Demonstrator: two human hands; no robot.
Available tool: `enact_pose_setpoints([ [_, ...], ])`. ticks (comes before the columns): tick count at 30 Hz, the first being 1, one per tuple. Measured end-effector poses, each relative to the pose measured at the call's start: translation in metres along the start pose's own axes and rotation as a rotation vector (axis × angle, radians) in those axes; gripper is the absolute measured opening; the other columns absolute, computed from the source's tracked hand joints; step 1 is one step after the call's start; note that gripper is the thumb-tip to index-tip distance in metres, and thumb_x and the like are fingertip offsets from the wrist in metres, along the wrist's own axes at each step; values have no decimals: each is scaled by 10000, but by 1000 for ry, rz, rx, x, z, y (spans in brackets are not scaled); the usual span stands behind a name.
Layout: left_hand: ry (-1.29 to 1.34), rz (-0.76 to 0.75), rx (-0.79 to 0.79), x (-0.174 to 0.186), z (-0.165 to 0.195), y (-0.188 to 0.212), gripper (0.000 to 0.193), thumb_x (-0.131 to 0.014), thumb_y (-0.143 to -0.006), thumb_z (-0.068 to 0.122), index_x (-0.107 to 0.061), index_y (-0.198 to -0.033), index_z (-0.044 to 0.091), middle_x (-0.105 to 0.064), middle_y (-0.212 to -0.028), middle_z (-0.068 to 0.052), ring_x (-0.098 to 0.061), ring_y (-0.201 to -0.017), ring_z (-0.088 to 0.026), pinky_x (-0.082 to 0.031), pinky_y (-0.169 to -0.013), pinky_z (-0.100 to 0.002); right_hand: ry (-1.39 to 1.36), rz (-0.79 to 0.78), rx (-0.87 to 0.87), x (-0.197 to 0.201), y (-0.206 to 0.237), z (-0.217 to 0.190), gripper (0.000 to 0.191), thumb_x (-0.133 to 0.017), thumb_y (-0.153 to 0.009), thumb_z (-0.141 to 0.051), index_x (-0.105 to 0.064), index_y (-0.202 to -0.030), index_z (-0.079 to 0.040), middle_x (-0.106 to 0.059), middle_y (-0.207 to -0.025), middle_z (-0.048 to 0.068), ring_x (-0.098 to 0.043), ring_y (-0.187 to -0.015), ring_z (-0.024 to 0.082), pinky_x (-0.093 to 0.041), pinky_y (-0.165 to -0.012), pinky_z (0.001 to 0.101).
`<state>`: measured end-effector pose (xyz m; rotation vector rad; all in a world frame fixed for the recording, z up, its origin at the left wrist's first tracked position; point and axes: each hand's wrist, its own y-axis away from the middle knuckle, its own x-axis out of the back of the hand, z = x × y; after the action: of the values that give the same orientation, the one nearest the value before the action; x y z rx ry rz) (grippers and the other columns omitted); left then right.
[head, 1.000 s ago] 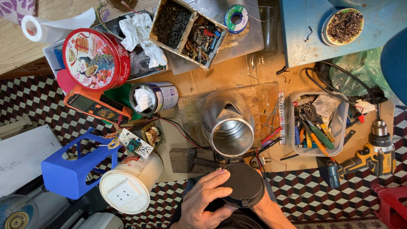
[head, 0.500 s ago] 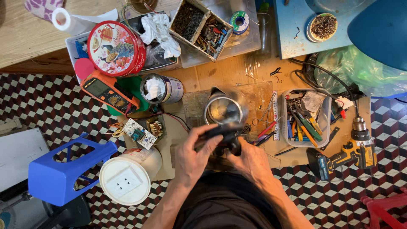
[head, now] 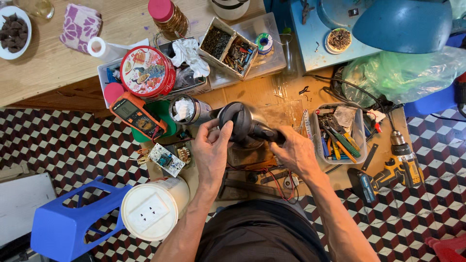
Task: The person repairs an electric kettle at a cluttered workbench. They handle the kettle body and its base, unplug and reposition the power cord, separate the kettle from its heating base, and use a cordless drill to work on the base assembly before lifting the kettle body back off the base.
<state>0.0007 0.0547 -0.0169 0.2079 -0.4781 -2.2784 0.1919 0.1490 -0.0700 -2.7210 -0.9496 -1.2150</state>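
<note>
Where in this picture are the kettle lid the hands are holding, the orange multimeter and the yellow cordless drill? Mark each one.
kettle lid [head: 236,119], head view, on the dark rounded top.
orange multimeter [head: 137,115], head view, on its body below the screen.
yellow cordless drill [head: 394,171], head view, on the yellow body.

I see a low wooden board [head: 252,97] over a checkered tile floor [head: 73,145], crowded with gear — an orange multimeter [head: 137,114], a small circuit board [head: 165,160], a steel cup [head: 188,109] stuffed with cloth, and a clear tub of hand tools [head: 338,133]. A yellow cordless drill [head: 391,172] lies at its right edge. Behind it I see a pale wooden table [head: 58,73] carrying a plate of dark pieces [head: 13,32] and a patterned cloth [head: 80,27] — a blue plastic stool [head: 68,225] lies tipped on the floor
</note>
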Motion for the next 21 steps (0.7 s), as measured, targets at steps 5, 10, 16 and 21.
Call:
enact_pose_setpoints([
  [5, -15, -62, 64, 4, -20, 5, 432, -700, -938, 256, -569, -1266, 7, -746, -960, -69, -718, -870, -107, -637, -763, -295, 9, -10, 34, 4, -16, 25, 463, -682, -829, -187, -636, -1278, -83, -691, -1133, 120, -701, -857, 290, -548, -820, 407],
  [10, -247, -38, -101, 3, -33, -10, 419, -671, -959, 206, -579, -1315, 6, -720, -1170, -122, -726, -954, -163, -634, -764, -305, -263, 78, -24, -3, -14, 34, 486, -642, -903, -135, -586, -1383, -88, -648, -1256, 139, -707, -918, 228, -581, -807, 340],
  [16, -694, -64, -486, 15, -31, -12, 460, -703, -970, 212, -554, -1380, 69, -614, -1410, -135, -649, -1242, -270, -592, -936, -353, -426, 238, -157, -24, 6, 38, 555, -631, -935, -116, -497, -1471, -61, -635, -1368, 138, -719, -969, 210, -570, -792, 311],
  [21, -831, -288, -632, 16, -30, -23, 844, -833, -820, 358, -451, -1501, 36, -448, -1531, -249, -405, -1420, -419, -344, -1153, -500, -461, 224, -137, -25, 26, 33, 583, -609, -943, -99, -455, -1505, -67, -578, -1419, 147, -718, -1055, 213, -587, -817, 317],
])
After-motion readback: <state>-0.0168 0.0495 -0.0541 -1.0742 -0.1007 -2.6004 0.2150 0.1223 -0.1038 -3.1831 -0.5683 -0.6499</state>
